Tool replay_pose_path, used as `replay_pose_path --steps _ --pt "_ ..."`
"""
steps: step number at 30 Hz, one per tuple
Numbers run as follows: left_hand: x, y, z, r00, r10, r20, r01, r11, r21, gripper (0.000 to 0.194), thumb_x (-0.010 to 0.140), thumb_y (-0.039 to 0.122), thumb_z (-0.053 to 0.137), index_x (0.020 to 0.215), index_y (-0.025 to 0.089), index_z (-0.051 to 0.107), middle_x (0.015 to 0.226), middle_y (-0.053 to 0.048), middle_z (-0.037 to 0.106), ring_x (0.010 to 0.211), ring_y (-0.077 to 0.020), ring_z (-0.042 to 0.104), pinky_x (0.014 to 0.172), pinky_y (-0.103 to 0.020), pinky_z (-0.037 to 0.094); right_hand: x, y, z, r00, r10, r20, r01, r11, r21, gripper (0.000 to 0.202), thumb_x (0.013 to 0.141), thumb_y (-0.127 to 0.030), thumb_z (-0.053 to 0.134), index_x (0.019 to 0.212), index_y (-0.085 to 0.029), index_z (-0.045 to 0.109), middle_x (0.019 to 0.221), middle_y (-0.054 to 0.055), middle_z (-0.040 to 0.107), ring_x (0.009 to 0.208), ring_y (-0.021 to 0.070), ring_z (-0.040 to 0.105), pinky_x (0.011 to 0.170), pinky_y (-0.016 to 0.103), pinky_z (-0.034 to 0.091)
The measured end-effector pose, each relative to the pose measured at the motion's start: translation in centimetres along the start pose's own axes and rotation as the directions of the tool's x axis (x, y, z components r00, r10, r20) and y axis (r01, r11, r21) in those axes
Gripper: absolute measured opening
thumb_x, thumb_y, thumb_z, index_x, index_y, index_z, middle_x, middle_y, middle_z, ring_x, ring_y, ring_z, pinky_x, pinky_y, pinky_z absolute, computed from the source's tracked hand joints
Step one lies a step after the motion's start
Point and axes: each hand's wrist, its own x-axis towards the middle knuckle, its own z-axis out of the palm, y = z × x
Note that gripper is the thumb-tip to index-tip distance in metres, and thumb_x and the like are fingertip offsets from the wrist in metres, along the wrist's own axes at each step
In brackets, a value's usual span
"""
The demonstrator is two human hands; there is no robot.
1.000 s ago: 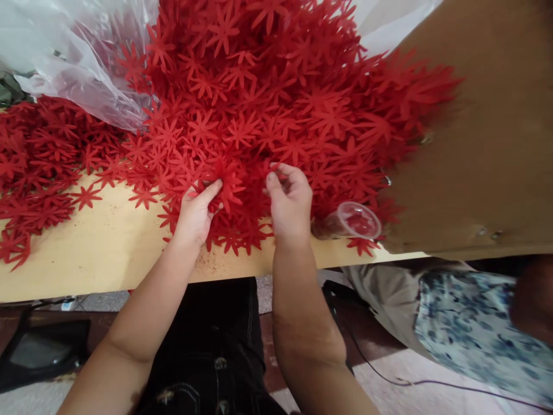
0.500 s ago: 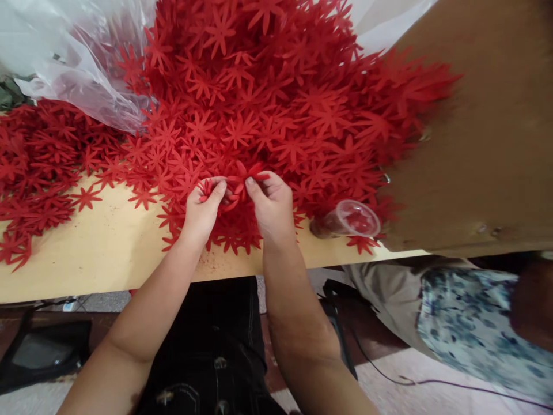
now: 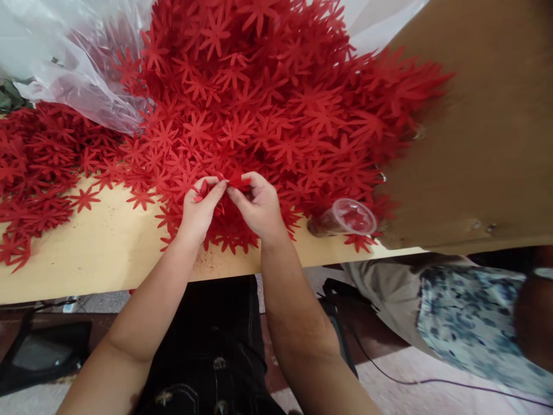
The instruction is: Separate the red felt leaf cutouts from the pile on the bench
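My left hand [image 3: 202, 202] and my right hand [image 3: 254, 202] meet over the near edge of a big heap of red petal pieces [image 3: 259, 115], flat and star-shaped. Thumb and fingers of the left are pinched on a red petal piece, with narrow petals showing between its fingers. Between the right thumb and fingers is another red petal piece [image 3: 237, 182], folded or bunched. The fingertips of both hands touch or nearly touch. Where the two pieces meet, the fingers hide the detail.
A clear plastic cup [image 3: 354, 217] leans right of my hands on the yellow tabletop [image 3: 112, 248]. A brown board [image 3: 479, 132] stands at the right. Clear plastic bags [image 3: 90, 75] lie back left, beside a darker red pile [image 3: 38, 150]. Another person's patterned clothing [image 3: 466, 317] shows at lower right.
My right hand has moved left, up against the left hand's fingertips. The petal piece it holds, spread before, now looks bunched. My left hand has barely moved.
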Motion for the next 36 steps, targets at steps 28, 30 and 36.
replay_pose_path --steps 28,30,36 --pt "-0.3 0.2 0.3 0.997 0.042 -0.058 -0.042 0.999 -0.007 0.014 0.074 0.033 0.065 0.077 0.020 0.065 0.074 0.003 0.060 0.074 -0.0075 0.056 0.079 -0.023 0.044 0.5 -0.7 0.9 0.971 -0.015 -0.238 -0.036 0.977 -0.209 0.053 0.075 -0.059 0.053 0.048 -0.020 0.030 0.046 -0.007 0.027 0.045 0.0049 0.028 0.044 0.022 0.028" --pt "-0.4 0.1 0.5 1.000 0.008 -0.001 -0.008 1.000 -0.013 0.013 0.070 0.031 0.069 0.076 0.020 0.064 0.073 0.004 0.061 0.072 -0.0070 0.057 0.077 -0.023 0.044 0.5 -0.7 1.0 0.973 -0.021 -0.229 -0.030 0.976 -0.216 0.056 0.073 -0.063 0.051 0.048 -0.020 0.026 0.047 -0.007 0.022 0.045 0.0048 0.024 0.043 0.023 0.024" --pt "-0.3 -0.4 0.5 0.994 -0.105 0.008 0.105 0.994 0.038 0.020 0.060 0.020 0.074 0.074 0.018 0.060 0.069 0.006 0.062 0.066 -0.0059 0.056 0.074 -0.023 0.044 0.7 -0.3 1.2 0.951 -0.065 -0.302 0.012 0.985 -0.174 0.042 0.078 -0.058 0.050 0.061 -0.021 0.043 0.056 -0.005 0.041 0.053 0.0074 0.040 0.054 0.023 0.038"
